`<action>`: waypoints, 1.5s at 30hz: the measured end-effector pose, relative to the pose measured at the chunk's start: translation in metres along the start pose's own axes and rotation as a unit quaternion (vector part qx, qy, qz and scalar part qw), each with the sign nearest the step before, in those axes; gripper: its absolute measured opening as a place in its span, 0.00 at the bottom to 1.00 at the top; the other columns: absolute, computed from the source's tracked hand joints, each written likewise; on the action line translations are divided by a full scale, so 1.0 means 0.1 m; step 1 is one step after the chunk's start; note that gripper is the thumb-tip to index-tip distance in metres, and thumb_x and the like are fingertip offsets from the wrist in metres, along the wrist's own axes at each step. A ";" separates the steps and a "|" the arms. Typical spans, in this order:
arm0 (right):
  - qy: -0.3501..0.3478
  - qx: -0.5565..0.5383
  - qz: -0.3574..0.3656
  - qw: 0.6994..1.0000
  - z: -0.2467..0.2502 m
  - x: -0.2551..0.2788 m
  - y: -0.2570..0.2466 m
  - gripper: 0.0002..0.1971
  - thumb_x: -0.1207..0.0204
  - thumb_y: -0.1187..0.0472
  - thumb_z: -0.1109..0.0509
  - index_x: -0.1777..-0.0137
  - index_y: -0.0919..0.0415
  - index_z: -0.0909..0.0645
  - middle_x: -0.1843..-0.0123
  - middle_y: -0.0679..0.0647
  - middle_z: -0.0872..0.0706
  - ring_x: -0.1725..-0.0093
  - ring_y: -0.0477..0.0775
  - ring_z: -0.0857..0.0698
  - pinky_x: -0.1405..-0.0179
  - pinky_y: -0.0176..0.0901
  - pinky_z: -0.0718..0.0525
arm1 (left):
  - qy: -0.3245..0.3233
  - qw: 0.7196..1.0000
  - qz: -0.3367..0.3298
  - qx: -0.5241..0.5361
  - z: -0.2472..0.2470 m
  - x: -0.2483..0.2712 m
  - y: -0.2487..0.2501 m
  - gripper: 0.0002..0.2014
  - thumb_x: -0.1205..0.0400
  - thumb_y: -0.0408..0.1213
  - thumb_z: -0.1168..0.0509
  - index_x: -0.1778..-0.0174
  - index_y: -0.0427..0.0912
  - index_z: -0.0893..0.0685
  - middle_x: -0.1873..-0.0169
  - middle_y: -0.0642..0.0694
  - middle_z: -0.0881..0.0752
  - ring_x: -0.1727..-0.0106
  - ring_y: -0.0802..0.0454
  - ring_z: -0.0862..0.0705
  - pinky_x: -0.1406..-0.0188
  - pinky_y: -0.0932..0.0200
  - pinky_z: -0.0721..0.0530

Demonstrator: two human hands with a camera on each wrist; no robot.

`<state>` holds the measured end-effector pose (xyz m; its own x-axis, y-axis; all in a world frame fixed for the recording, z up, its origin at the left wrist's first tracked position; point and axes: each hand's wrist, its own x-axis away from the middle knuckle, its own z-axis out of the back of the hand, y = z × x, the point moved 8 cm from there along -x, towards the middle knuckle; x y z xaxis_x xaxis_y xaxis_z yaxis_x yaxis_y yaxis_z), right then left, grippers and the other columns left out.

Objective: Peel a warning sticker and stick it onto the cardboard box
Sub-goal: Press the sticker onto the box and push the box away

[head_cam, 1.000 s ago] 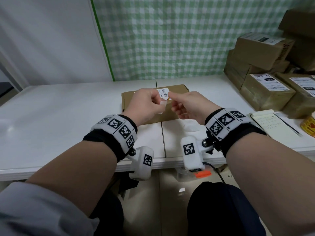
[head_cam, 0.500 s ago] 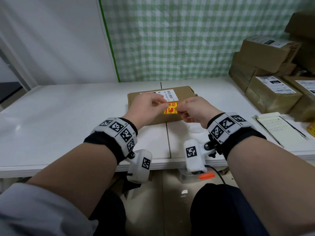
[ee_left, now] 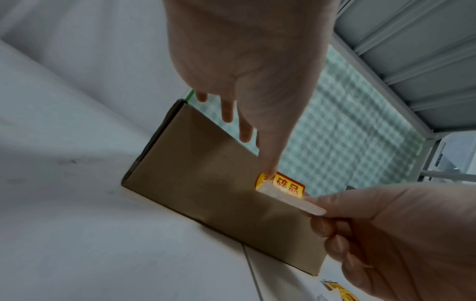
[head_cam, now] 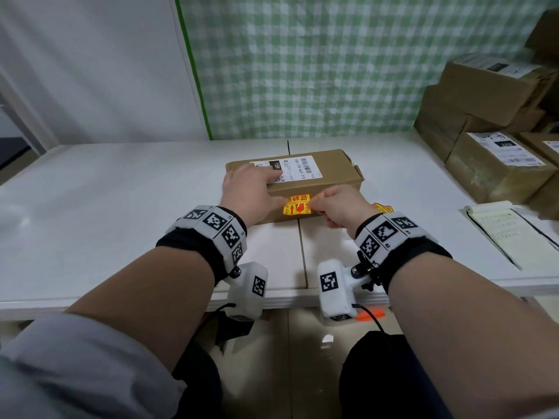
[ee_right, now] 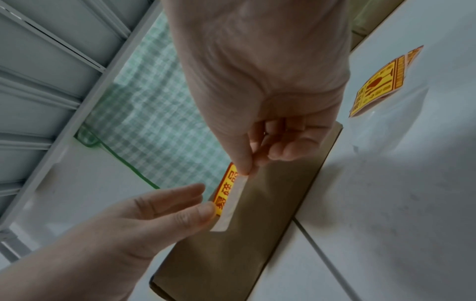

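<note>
The sticker (head_cam: 297, 204) is laid against the box's (head_cam: 329, 164) near side, its upper edge pinned by the flat, unclenched left hand (head_cam: 248, 192) so it cannot shift. Its lower part, apparently unstuck, is pinched by the right hand (head_cam: 341, 208).

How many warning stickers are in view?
2 plainly: one warning sticker against the cardboard box front face; a spare sticker on the table right of the box, apparently topping a pile, so more may be hidden.

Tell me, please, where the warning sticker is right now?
In the head view, the warning sticker lies against the cardboard box's near side, between left hand and right hand.
</note>
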<state>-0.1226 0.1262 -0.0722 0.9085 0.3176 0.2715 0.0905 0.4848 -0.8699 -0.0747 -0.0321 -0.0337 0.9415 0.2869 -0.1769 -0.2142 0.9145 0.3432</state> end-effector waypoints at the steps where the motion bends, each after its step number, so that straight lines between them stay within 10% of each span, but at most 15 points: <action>1: 0.000 0.005 -0.002 1.000 -0.02 -0.03 0.01 0.08 0.26 0.61 0.27 0.67 0.56 0.18 0.70 0.53 0.20 0.71 0.51 0.24 0.65 0.44 0.20 | -0.002 1.000 0.001 -0.001 -0.03 -0.01 -0.02 0.30 0.28 0.54 0.30 0.29 0.54 0.23 0.31 0.51 0.19 0.25 0.46 0.30 0.25 0.42 0.36; 24: 0.078 0.042 0.012 0.996 -0.07 -0.24 0.06 0.11 0.28 0.58 0.26 0.70 0.58 0.18 0.68 0.52 0.17 0.58 0.56 0.18 0.45 0.51 0.17 | 0.045 0.998 0.001 0.040 -0.09 -0.13 -0.11 0.20 0.29 0.45 0.28 0.40 0.48 0.13 0.41 0.47 0.12 0.36 0.46 0.21 0.37 0.48 0.23; 34: 0.221 0.247 0.145 0.932 0.09 -0.01 -0.36 0.15 0.35 0.51 0.23 0.52 0.55 0.21 0.50 0.53 0.20 0.50 0.56 0.22 0.60 0.45 0.27 | 0.031 0.999 0.006 0.029 -0.07 -0.17 -0.10 0.22 0.29 0.47 0.27 0.39 0.46 0.14 0.40 0.47 0.13 0.37 0.47 0.20 0.37 0.55 0.24; 38: 0.203 0.326 0.215 0.898 -0.06 -0.04 -0.55 0.25 0.36 0.48 0.22 0.40 0.53 0.23 0.40 0.56 0.22 0.37 0.59 0.25 0.54 0.48 0.25 | 0.027 0.999 0.002 0.023 -0.07 -0.18 -0.06 0.21 0.30 0.47 0.26 0.42 0.46 0.13 0.44 0.45 0.12 0.41 0.46 0.18 0.44 0.56 0.25; 45: 0.130 0.363 0.224 0.895 -0.16 -0.20 -0.59 0.24 0.37 0.48 0.21 0.42 0.52 0.20 0.43 0.54 0.21 0.43 0.58 0.21 0.59 0.46 0.27 | 0.005 1.000 -0.007 0.004 -0.04 -0.18 -0.06 0.20 0.30 0.48 0.27 0.43 0.48 0.13 0.46 0.46 0.13 0.42 0.46 0.19 0.43 0.51 0.20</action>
<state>-0.1398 0.0777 -0.0330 0.8603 0.4582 -0.2236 -0.5095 0.7880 -0.3456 -0.0918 -0.0420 -0.0364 0.9418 0.2772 -0.1901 -0.1992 0.9159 0.3485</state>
